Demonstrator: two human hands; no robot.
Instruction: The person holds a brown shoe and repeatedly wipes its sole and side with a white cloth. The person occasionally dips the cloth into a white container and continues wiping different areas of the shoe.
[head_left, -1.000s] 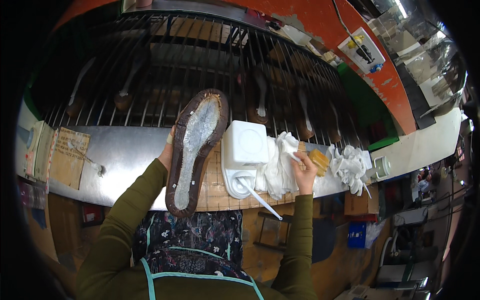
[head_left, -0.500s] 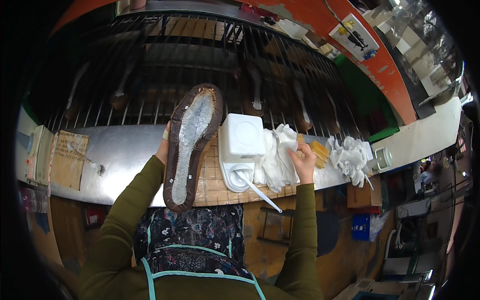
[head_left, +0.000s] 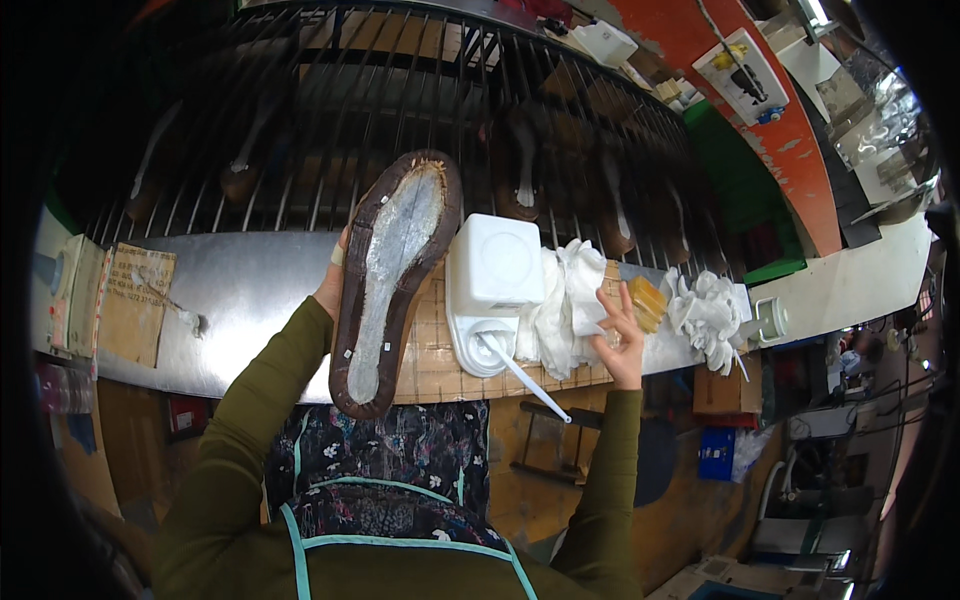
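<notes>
A brown shoe upper, closed over a sole-shaped form, is tilted with its pale grey underside facing me. My left hand grips it from the left edge, and most of its fingers are hidden behind it. To the right, my right hand has its fingers spread beside a bunch of white cloth, and I see nothing held in it. A yellow block lies just beyond those fingers. Between the hands stands a white plastic container, with a white-handled brush resting in its front opening.
Beyond the metal bench runs a rack of dark bars with several brown shoes on it. Crumpled white cloth lies on the right. A cardboard piece sits at the left, and a white holder at the right end.
My right hand has gone from a pinch at the white cloth to spread fingers, slightly lower and to the right. My left hand still holds the shoe upper, and the view has shifted a little.
</notes>
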